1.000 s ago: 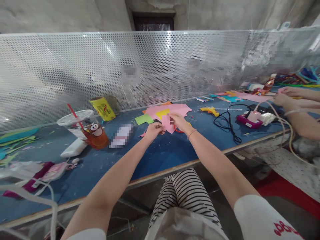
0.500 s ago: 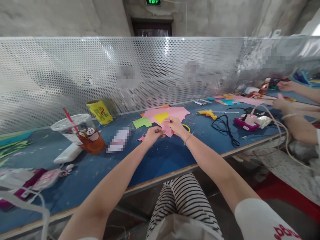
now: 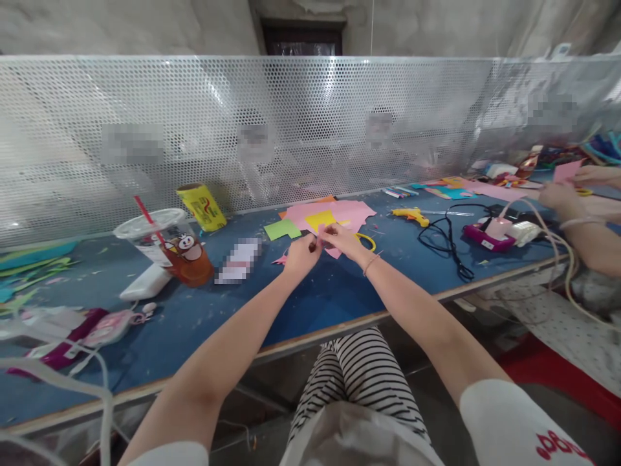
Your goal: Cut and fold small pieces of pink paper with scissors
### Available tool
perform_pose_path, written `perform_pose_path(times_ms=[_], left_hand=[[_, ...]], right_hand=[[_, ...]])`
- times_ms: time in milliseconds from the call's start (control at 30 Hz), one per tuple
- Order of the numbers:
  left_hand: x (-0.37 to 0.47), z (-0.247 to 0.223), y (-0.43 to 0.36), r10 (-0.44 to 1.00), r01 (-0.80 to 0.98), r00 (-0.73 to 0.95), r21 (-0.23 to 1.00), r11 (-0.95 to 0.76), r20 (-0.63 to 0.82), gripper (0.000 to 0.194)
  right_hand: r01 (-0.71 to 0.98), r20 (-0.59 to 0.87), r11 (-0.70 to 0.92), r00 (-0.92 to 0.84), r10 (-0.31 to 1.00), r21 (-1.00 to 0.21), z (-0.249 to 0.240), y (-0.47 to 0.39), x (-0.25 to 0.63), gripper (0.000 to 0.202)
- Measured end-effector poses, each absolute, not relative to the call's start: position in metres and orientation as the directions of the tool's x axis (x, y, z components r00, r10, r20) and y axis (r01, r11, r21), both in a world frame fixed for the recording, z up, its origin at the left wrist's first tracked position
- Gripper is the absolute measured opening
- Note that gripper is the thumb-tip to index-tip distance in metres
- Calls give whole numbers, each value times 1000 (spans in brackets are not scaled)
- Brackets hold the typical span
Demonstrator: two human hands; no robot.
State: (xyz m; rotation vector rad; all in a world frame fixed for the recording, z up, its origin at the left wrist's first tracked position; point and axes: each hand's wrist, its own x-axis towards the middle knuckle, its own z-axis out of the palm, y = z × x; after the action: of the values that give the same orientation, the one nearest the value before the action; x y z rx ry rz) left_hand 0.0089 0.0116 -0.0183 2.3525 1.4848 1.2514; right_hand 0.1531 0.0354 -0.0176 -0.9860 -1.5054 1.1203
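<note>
Above the blue tabletop [image 3: 339,291], my left hand [image 3: 301,254] and my right hand [image 3: 343,241] meet at the fingertips. Both are closed in a pinch on a small piece of pink paper [image 3: 333,253], partly hidden by the fingers. Just behind them lie a large pink sheet [image 3: 356,212], a yellow paper piece [image 3: 317,220] and a green paper piece [image 3: 282,228]. Yellow-handled scissors [image 3: 372,242] show beside my right hand, their blades hidden. Small pink scraps [image 3: 280,260] rest left of my left hand.
To the left stand a drink cup with a red straw [image 3: 187,255] and a yellow tub [image 3: 206,207]. A yellow glue gun [image 3: 411,217], black cable [image 3: 444,243] and purple power strip [image 3: 488,239] lie right. A co-worker's hands [image 3: 563,194] hold pink paper. A perforated metal screen [image 3: 301,149] runs behind.
My hands have drawn together on the pink paper, and my left fingers have curled tighter. The view has shifted slightly. The co-worker's pink paper now shows raised at the right.
</note>
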Motion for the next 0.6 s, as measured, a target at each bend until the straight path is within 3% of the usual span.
perform_pose_path(times_ms=[100, 200, 300, 433, 500, 600], left_hand=[[12, -16, 5, 764, 763, 252, 363, -534, 593, 14], [14, -14, 2, 770, 748, 288, 369, -552, 570, 13], [14, -14, 4, 787, 647, 239, 511, -566, 569, 11], [13, -19, 15, 806, 521, 9, 685, -509, 592, 19], [11, -22, 21, 838, 423, -63, 775, -470, 542, 27], [9, -25, 28, 903, 213, -31, 886, -412, 428, 25]], right_hand=[[-8, 227, 232, -259, 939, -973, -14, 32, 153, 25], [-62, 254, 249, -357, 899, -967, -16, 33, 153, 24], [-28, 307, 312, -289, 907, -950, -18, 36, 153, 22], [-84, 304, 293, -237, 923, -953, -15, 36, 156, 15], [-151, 287, 253, -273, 918, -955, -13, 36, 158, 14], [-200, 283, 233, -280, 917, -952, -12, 38, 160, 20]])
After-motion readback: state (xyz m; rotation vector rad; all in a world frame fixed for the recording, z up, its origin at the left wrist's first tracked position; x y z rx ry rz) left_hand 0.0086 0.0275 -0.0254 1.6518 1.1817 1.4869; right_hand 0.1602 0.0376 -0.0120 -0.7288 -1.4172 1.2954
